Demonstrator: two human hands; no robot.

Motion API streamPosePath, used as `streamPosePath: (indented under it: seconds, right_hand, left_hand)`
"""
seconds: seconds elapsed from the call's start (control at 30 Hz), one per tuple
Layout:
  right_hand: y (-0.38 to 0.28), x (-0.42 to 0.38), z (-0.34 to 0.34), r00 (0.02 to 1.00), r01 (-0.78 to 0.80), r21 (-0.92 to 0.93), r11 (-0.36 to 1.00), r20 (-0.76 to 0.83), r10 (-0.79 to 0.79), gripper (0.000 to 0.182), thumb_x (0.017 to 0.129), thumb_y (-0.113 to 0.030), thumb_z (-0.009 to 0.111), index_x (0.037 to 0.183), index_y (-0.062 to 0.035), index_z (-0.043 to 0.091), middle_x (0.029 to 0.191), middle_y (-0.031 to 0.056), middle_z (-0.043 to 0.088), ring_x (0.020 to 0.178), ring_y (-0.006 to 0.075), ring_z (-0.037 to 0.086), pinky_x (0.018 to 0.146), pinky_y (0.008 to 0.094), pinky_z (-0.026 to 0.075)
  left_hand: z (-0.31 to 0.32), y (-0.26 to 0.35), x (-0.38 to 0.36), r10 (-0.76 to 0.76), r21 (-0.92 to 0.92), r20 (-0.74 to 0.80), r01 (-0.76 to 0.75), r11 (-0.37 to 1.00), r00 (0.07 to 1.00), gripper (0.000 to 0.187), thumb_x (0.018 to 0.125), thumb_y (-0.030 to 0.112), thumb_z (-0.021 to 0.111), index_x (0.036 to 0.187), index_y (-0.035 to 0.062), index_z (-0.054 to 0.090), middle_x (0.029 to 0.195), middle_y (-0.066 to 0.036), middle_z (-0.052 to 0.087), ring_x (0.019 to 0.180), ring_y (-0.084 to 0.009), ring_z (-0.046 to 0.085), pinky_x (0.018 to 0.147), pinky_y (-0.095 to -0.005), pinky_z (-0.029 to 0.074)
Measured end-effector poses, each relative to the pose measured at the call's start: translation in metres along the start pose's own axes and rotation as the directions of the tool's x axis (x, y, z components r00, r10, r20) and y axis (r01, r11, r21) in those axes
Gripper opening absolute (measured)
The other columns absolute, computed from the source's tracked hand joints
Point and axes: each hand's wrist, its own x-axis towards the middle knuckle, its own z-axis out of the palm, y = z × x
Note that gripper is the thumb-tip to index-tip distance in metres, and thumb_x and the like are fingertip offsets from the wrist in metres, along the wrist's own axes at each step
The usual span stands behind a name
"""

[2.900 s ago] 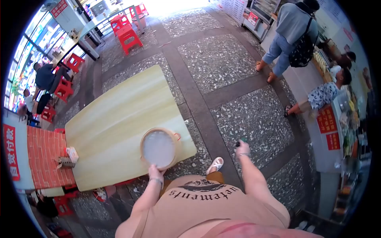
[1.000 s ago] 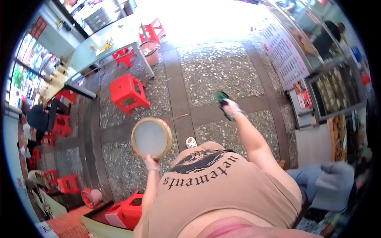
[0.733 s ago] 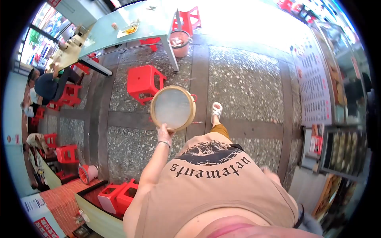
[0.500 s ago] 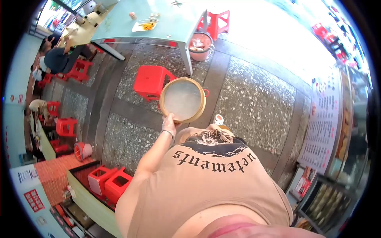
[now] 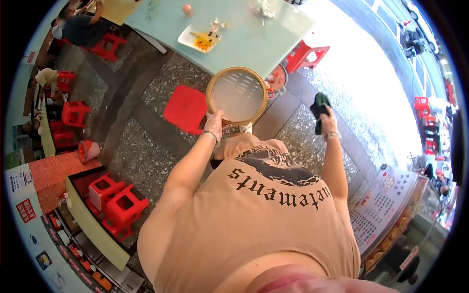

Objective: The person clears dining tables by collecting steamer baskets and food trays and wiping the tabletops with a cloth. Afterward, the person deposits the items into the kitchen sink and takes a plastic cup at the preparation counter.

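My left hand [image 5: 214, 126], in a clear plastic glove, grips the near rim of a round bamboo steamer basket [image 5: 236, 96]. Its inside is pale grey with streaks of reflected light. A small red loop shows at its right side. Out to the right, my gloved right hand [image 5: 328, 121] is closed around a dark green folded cloth [image 5: 320, 113]. Just beyond the basket stands a pale green table [image 5: 249, 46]. On it are a white plate [image 5: 183, 39] with yellow food remains, a small cup [image 5: 187, 10] and crumpled white tissue [image 5: 264, 7].
A red stool [image 5: 184, 108] stands left of the basket, another red stool [image 5: 308, 54] behind the table's right end. A pink bucket [image 5: 277, 79] is partly under the table. Seated people are at far left. A menu board [image 5: 383, 210] flanks me on the right.
I have come closer to the table, and the basket is now near its edge. My right hand has come into view at the right with the green cloth.
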Motion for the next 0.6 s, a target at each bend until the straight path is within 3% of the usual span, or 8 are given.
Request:
streamPosePath:
  seconds: [0.07,0.2,0.23,0.27,0.37,0.4,0.5,0.6]
  right_hand:
    - [-0.002,0.037,0.012,1.0,-0.014,-0.033,0.999,0.014,0.014,0.047,0.074,-0.008,0.053,0.121,-0.0074,0.057,0.093,0.008,0.063,0.074,0.0157,0.059,0.067,0.0278,0.049]
    - [-0.046,0.107,0.013,0.961,-0.274,-0.073,0.959,0.006,0.276,0.049,0.074,-0.011,0.053,0.122,-0.0087,0.057,0.098,0.0089,0.064,0.083,0.0158,0.06,0.075,0.0275,0.049]
    - [-0.06,0.133,0.017,0.967,-0.252,-0.089,0.964,0.01,0.254,0.05,0.073,-0.012,0.053,0.123,-0.0094,0.056,0.1,0.0105,0.064,0.087,0.0174,0.061,0.079,0.0288,0.048]
    - [-0.042,0.171,0.021,0.997,-0.079,-0.189,0.979,-0.007,0.08,0.05,0.073,-0.012,0.053,0.122,-0.0086,0.056,0.102,0.0128,0.064,0.09,0.0208,0.062,0.081,0.0306,0.048]
    - [-0.068,0.269,0.034,0.998,0.038,-0.154,0.987,0.049,-0.03,0.048,0.072,-0.012,0.053,0.119,-0.0077,0.058,0.104,0.0167,0.064,0.095,0.0259,0.061,0.087,0.0329,0.046]
    - [-0.074,0.309,0.044,0.995,0.049,-0.126,0.991,0.091,-0.038,0.048,0.071,-0.012,0.053,0.118,-0.0074,0.058,0.105,0.0188,0.063,0.097,0.0286,0.061,0.089,0.0338,0.046]
    - [-0.086,0.405,0.075,0.942,0.331,-0.283,0.9,0.159,-0.296,0.048,0.071,-0.013,0.053,0.118,-0.0087,0.057,0.107,0.0218,0.061,0.101,0.0339,0.059,0.09,0.0381,0.046]
    - [-0.131,0.482,0.096,0.915,0.391,-0.404,0.827,0.263,-0.305,0.048,0.072,-0.016,0.056,0.12,-0.0113,0.054,0.11,0.0228,0.059,0.104,0.038,0.055,0.091,0.0423,0.045]
  left_hand:
    - [0.043,0.035,0.028,-0.037,0.052,-0.002,0.037,0.998,0.999,0.055,0.08,0.021,0.056,0.125,0.0088,0.027,0.115,-0.014,0.05,0.1,-0.0263,0.058,0.078,-0.0407,0.054]
    - [0.104,0.068,0.079,-0.08,0.049,0.018,0.079,0.996,0.997,0.054,0.081,0.02,0.056,0.125,0.01,0.026,0.116,-0.015,0.049,0.099,-0.0271,0.058,0.077,-0.0423,0.054]
    - [0.116,0.073,0.09,-0.076,0.039,0.02,0.075,0.996,0.997,0.054,0.081,0.02,0.056,0.125,0.01,0.026,0.116,-0.015,0.049,0.099,-0.0271,0.058,0.077,-0.0423,0.054]
    - [0.124,0.072,0.093,-0.049,-0.006,0.022,0.05,0.999,0.999,0.053,0.082,0.019,0.055,0.126,0.0115,0.027,0.117,-0.014,0.049,0.1,-0.0269,0.057,0.076,-0.0433,0.054]
    - [0.159,0.066,0.109,-0.075,-0.093,0.017,0.076,0.993,0.997,0.048,0.084,0.017,0.052,0.127,0.0158,0.03,0.122,-0.012,0.048,0.105,-0.027,0.055,0.071,-0.0464,0.054]
    - [0.166,0.06,0.114,-0.063,-0.093,-0.039,0.059,0.994,0.997,0.048,0.084,0.017,0.052,0.128,0.0165,0.031,0.121,-0.011,0.048,0.105,-0.0274,0.056,0.071,-0.0465,0.054]
    - [0.202,0.062,0.098,-0.039,-0.192,-0.152,0.01,0.981,0.988,0.051,0.083,0.015,0.05,0.13,0.0154,0.029,0.122,-0.012,0.047,0.106,-0.0288,0.054,0.076,-0.0462,0.053]
    - [0.248,0.055,0.114,-0.01,-0.262,-0.242,-0.055,0.964,0.97,0.054,0.083,0.018,0.053,0.131,0.0135,0.028,0.119,-0.013,0.05,0.099,-0.0278,0.057,0.068,-0.0413,0.054]
